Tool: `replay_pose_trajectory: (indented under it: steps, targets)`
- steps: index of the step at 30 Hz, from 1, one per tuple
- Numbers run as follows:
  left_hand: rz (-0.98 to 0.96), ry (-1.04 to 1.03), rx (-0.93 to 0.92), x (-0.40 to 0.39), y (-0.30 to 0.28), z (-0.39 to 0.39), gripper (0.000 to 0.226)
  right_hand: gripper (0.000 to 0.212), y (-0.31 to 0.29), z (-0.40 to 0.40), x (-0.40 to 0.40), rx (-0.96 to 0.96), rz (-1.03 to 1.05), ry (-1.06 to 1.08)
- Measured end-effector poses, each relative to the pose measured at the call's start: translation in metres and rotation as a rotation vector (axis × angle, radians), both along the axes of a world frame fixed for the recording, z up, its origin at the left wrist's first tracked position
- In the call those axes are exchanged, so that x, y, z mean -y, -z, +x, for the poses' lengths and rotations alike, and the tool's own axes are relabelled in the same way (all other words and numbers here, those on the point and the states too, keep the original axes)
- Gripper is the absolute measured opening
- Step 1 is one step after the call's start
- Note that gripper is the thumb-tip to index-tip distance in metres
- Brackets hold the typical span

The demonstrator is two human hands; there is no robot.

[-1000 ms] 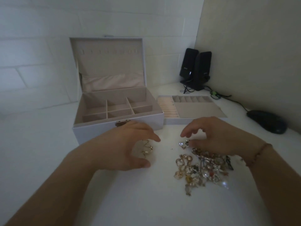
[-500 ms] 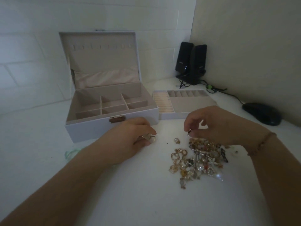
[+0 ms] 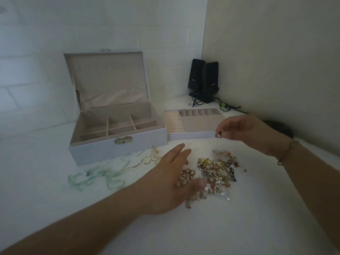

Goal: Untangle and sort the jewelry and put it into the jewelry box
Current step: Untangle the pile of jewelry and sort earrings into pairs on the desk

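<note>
A: What sits around the work?

B: On the white table [image 3: 239,227], a jewelry box [image 3: 117,144] stands with its lid up and its divided compartments bare. Just beside it on the right lies its removable tray [image 3: 195,124]. Two black speakers [image 3: 203,78] stand in the back corner, cables trailing. Pale green cords [image 3: 103,176] and a thin gold chain [image 3: 147,160] lie in front of the box.

A: Anything hard to read?

B: The jewelry pile [image 3: 217,172] is a blurred tangle; single pieces cannot be told apart. A dark object behind the right wrist is mostly hidden.

A: And each hand's grip?

B: The left hand [image 3: 171,179] lies flat, fingers straight, touching the pile's left edge. The right hand [image 3: 246,131], raised above the tray's front edge, pinches a small piece of jewelry [image 3: 219,134] between its fingertips. A bracelet [image 3: 287,152] circles that wrist.
</note>
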State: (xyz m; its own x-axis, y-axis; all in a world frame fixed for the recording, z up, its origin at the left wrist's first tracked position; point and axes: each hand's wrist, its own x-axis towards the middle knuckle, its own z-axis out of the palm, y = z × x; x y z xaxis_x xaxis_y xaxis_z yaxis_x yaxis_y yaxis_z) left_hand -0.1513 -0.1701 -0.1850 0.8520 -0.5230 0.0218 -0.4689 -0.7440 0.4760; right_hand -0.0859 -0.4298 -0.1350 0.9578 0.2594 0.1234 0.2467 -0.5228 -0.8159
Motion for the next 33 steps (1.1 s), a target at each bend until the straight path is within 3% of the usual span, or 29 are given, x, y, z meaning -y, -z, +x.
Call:
replay_pose_trajectory:
  steps: [6,14,19,23,24,26,28,30,33]
  targets:
    - [-0.002,-0.010,-0.017,0.031,0.003,0.013,0.100,0.013,0.033,-0.010,-0.019,0.119,0.176,0.036]
    - [-0.062,0.069,0.103,0.044,0.015,0.003,0.086,0.016,0.040,-0.034,-0.030,0.079,0.117,-0.059]
    - [0.028,0.084,0.045,0.034,0.015,-0.022,0.095,0.024,0.041,-0.070,-0.031,0.095,0.083,-0.103]
    - [-0.114,0.104,-0.031,0.022,-0.003,-0.028,0.088,0.025,0.033,-0.083,-0.033,0.103,-0.017,-0.143]
    - [-0.158,0.095,0.013,0.016,-0.008,-0.021,0.082,0.022,0.028,-0.080,-0.035,0.172,-0.067,-0.123]
    - [-0.148,0.090,0.276,-0.003,-0.022,0.004,0.061,0.016,0.014,-0.063,-0.043,0.320,-0.194,-0.086]
    - [-0.042,0.087,0.505,-0.028,-0.030,0.031,0.039,0.018,0.005,-0.039,-0.056,0.308,-0.200,-0.093]
    - [0.017,0.090,0.554,-0.049,-0.024,0.050,0.030,0.020,0.008,-0.016,-0.074,0.275,-0.228,-0.096]
    - [-0.034,0.141,0.478,-0.061,-0.009,0.056,0.030,0.021,0.026,0.002,-0.093,0.269,-0.292,-0.094]
